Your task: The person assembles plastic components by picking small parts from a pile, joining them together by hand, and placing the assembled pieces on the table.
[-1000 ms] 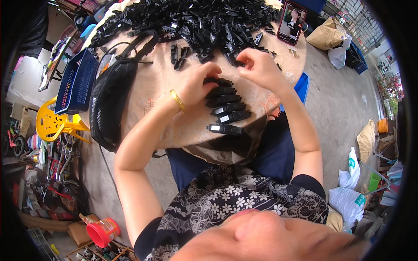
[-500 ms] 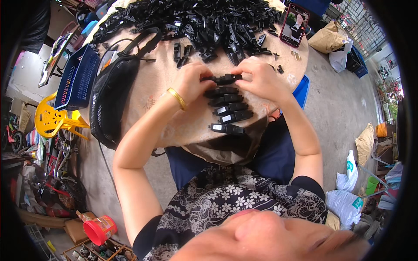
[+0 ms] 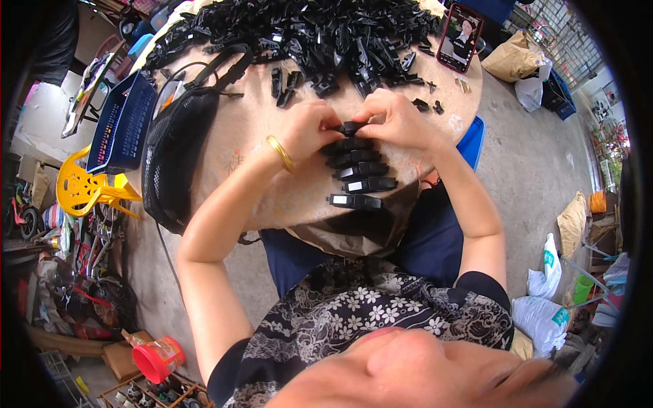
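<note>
My left hand [image 3: 307, 134], with a gold bangle on its wrist, and my right hand [image 3: 398, 121] meet over the near part of a round table. Between their closed fingertips is a small black plastic part [image 3: 349, 128], mostly covered by the fingers. Just below it, similar black plastic parts lie in a column running toward me; the nearest one [image 3: 356, 201] has a white patch and lies by the table edge. Beyond my hands spreads a large heap of loose black plastic parts [image 3: 320, 41], with a few strays at its near side.
A phone [image 3: 460, 39] with a lit screen stands at the table's far right. The black mesh bag [image 3: 178, 146] lies along the left edge. Beside it are a blue basket [image 3: 122, 122] and a yellow chair [image 3: 78, 182]. Some small black bits [image 3: 421, 105] lie right of my right hand.
My hands have drawn closer together, the right one shifting left, and cover more of the black plastic part. A small black bit beside my right hand now shows.
</note>
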Tool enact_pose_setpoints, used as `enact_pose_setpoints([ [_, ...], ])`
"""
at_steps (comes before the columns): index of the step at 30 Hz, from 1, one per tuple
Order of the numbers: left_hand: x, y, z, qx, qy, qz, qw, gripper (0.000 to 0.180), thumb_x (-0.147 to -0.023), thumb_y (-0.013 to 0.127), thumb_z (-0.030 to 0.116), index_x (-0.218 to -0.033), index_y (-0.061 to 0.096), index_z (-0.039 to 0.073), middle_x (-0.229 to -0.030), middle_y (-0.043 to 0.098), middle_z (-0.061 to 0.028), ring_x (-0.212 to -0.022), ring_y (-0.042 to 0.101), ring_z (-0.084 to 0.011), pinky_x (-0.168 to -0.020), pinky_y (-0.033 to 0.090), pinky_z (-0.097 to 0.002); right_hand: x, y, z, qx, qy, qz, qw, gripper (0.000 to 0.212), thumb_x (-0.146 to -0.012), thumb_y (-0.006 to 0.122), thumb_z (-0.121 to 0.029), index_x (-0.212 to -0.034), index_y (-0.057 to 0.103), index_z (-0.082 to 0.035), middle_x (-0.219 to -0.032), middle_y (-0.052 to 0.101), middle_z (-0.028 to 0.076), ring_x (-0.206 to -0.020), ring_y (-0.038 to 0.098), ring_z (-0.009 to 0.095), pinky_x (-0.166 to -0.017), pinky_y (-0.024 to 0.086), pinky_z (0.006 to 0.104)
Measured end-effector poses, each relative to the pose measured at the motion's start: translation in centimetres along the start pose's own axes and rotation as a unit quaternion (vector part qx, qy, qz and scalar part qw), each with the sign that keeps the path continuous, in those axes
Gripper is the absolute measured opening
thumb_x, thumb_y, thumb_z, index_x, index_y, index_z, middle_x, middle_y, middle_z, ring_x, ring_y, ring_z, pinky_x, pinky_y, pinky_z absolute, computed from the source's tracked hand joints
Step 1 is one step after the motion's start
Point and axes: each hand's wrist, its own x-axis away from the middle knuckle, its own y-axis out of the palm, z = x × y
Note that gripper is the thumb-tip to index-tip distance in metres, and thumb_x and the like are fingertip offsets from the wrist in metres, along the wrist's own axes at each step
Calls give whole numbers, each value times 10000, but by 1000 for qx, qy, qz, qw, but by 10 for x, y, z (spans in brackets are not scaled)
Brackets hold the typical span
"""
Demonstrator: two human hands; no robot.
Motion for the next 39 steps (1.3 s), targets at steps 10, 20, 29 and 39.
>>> enact_pose_setpoints([
  [10,-22,-34,-103,-192,-33,161,968,297,-827,557,87,-1094,677,139,-1070,602,-121,-998,549,-327,-901,436,-389,-24,11,-1,106,-103,68,987,252,-835,639,-145,-1069,647,-53,-1020,648,86,-865,634,251,-763,504,331],
  [20,-7,-23,-50,-221,-9,59,973,315,-737,611,48,-1026,683,149,-985,551,-106,-1012,501,-308,-908,426,-387,-60,27,-17,282,-83,-1,956,346,-782,687,-282,-1062,636,-87,-1002,611,75,-932,614,284,-788,510,381],
  [29,0,12,-10,-84,85,64,991,260,-725,724,84,-978,672,54,-907,566,-107,-913,550,-288,-831,465,-369,-11,6,4,218,-42,27,975,279,-738,716,-212,-983,692,-80,-965,605,107,-885,602,301,-789,492,377],
  [39,-1,14,-11,-13,-3,25,1000,219,-736,733,80,-939,664,37,-895,590,-117,-829,598,-260,-747,491,-334,1,-5,-3,32,12,93,995,197,-895,563,-144,-1041,666,-59,-889,620,142,-754,608,230,-697,487,326],
])
